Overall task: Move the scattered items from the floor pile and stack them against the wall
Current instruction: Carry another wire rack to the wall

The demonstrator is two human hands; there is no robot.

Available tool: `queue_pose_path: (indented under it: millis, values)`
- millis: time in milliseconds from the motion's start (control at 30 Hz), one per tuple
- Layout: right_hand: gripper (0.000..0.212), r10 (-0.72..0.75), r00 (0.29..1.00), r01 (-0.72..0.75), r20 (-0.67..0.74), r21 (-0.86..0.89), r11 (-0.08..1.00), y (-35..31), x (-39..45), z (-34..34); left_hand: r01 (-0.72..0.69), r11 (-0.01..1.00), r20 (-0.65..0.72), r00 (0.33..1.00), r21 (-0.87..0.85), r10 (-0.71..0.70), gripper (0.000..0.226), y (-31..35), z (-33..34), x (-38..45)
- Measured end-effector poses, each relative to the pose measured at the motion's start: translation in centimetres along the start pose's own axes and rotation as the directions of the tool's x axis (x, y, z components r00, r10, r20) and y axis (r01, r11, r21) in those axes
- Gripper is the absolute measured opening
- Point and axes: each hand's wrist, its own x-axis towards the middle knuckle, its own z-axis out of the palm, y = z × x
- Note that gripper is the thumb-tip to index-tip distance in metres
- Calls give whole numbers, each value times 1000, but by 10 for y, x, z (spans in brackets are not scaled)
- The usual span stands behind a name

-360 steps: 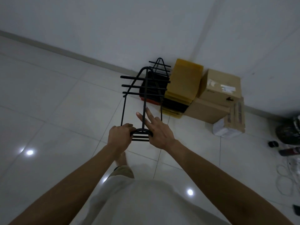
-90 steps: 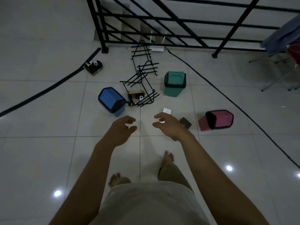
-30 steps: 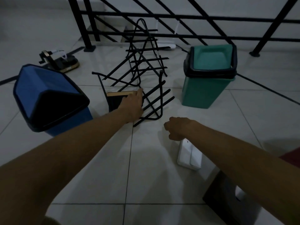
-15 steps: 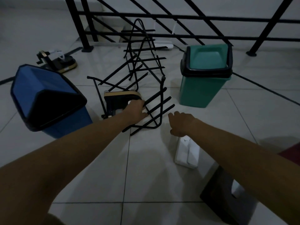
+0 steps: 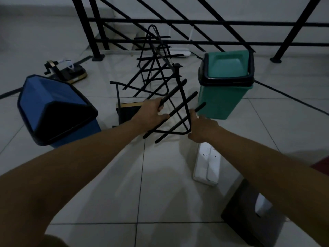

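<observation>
1. Left hand (image 5: 151, 116): fingers curled around a crossbar of the nearest black wire rack (image 5: 175, 111), gripping it.
2. Right hand (image 5: 202, 129): closed on the rack's right frame edge, near its lower corner.
3. Change from half a second ago: the right hand was then open and clear of the rack; the rack now appears tilted up off the floor (image 5: 106, 184).
4. Both arms are extended forward and converge on the rack.
5. The rack sits between the tipped blue bin (image 5: 53, 109) and the upright green bin (image 5: 225, 84), with a second rack (image 5: 153, 63) behind it.
</observation>
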Motion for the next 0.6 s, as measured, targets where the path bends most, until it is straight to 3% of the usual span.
queue_pose_path:
  millis: [100,167,200,267,400,467,600]
  values:
    - [110,71,944,-4,-323,202,979,1,-1,-6,-100,994,-137,986,-37,94,40,6,-4,1]
    - [111,182,855,100,-485,499,861,-3,0,-11,-166,986,-242,958,-19,156,42,8,-10,3]
    - [114,275,847,116,-456,661,741,-6,1,-14,-185,983,-297,939,-5,175,44,9,-14,4]
    - [125,374,896,26,-238,870,492,-10,3,-19,-186,983,-381,909,-4,171,46,9,-23,5]
    - [128,189,982,-65,14,961,269,-15,-2,-19,-214,976,-485,858,-41,168,48,13,-34,1]
    - [114,121,992,-54,34,984,168,-18,-7,-20,-232,971,-530,831,-52,169,47,15,-35,-3]
    - [55,212,969,127,-130,991,29,-28,-4,-20,-183,975,-576,813,-126,78,47,11,-38,-6]
